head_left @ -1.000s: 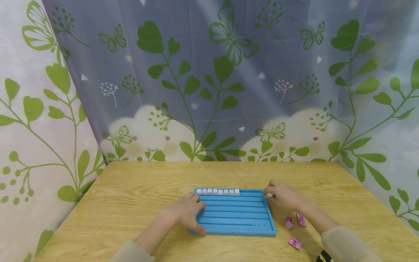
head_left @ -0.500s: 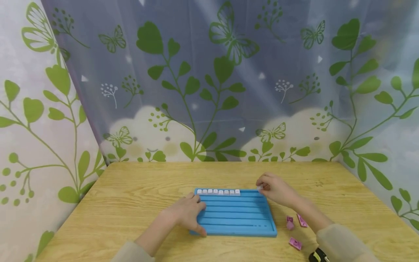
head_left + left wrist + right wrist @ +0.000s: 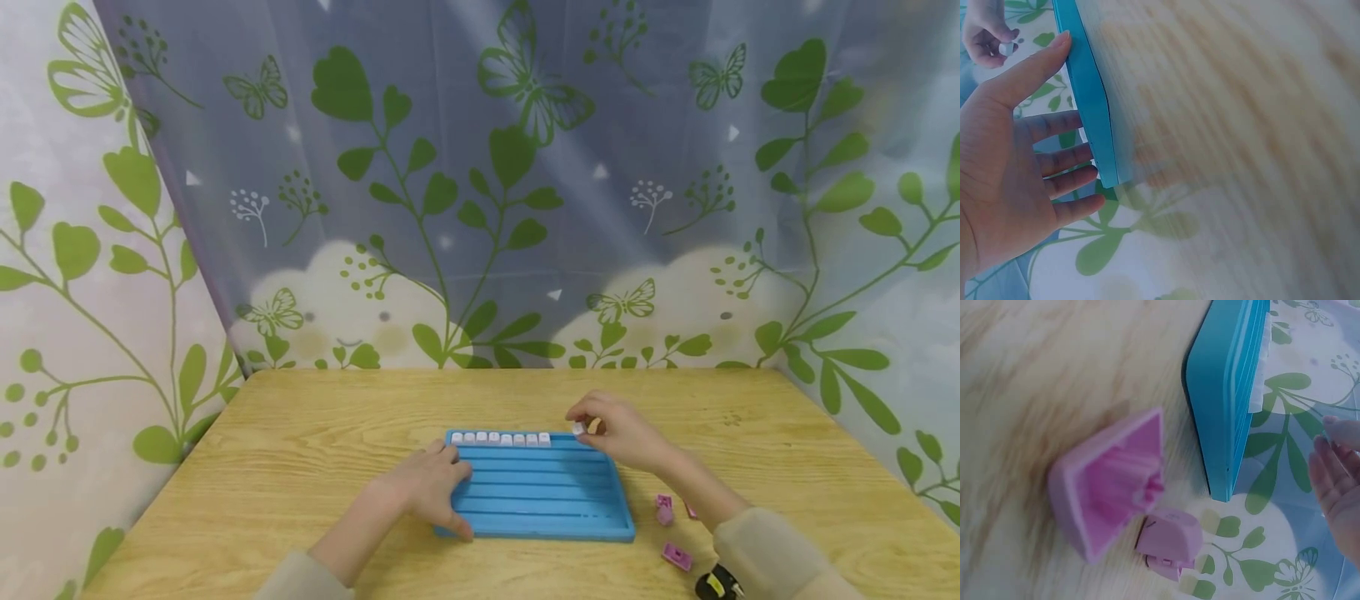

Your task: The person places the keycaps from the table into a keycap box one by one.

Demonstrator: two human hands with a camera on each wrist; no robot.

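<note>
A blue keycap tray [image 3: 532, 492] with long grooves lies on the table. Several white keycaps [image 3: 500, 439] stand side by side in its top groove, starting at the left end. My left hand [image 3: 423, 483] rests on the tray's left side, thumb at the near corner; in the left wrist view its fingers [image 3: 1063, 159] lie fairly straight along the edge. Between thumb and fingertips my right hand [image 3: 622, 429] pinches a single white keycap [image 3: 578, 428], over the right part of the top groove, right of the row. That pinched keycap [image 3: 1007, 49] also shows in the left wrist view.
Right of the tray, loose pink keycaps [image 3: 677, 557] lie on the wooden table [image 3: 337, 408]. A wide one [image 3: 1107, 481] lies with its hollow side showing in the right wrist view. A black and yellow object [image 3: 717, 583] is beside the right sleeve. Patterned curtains [image 3: 450, 208] hang behind.
My right hand has moved left from beyond the tray's far right corner to above the top groove, carrying the white keycap. The left hand and the row stay put.
</note>
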